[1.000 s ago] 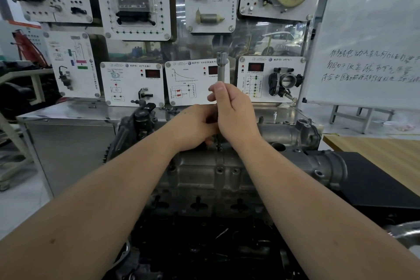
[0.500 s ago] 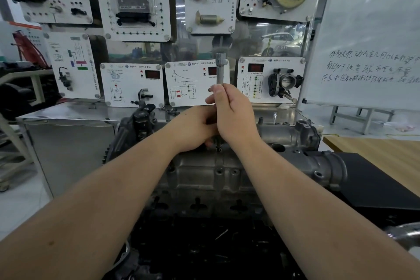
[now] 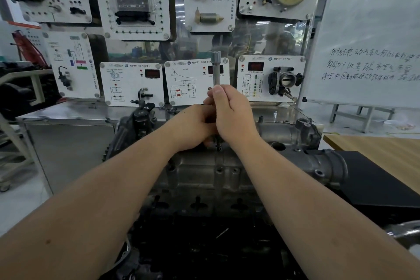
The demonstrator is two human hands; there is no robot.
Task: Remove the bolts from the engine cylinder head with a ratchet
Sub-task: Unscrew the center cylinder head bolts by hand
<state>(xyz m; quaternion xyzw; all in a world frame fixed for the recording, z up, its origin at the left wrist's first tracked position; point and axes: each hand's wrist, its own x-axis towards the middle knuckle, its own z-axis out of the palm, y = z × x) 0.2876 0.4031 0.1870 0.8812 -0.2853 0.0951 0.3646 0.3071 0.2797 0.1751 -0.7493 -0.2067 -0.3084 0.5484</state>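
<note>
Ratchet extension (image 3: 216,68), upright over the cylinder head (image 3: 204,173): my right hand (image 3: 229,113) has its grip wrapped round the shaft, left hand (image 3: 193,127) pinching near the bolt (image 3: 218,146); risk, I judge: tilt slips the socket off.

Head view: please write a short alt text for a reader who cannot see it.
Both hands hold an upright metal tool over a grey engine: the right hand grips its shaft, the left hand holds lower down. Behind stand white panels and a whiteboard.

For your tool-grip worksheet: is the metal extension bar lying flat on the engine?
No, the extension bar stands upright, gripped by the right hand above the cylinder head.
</note>
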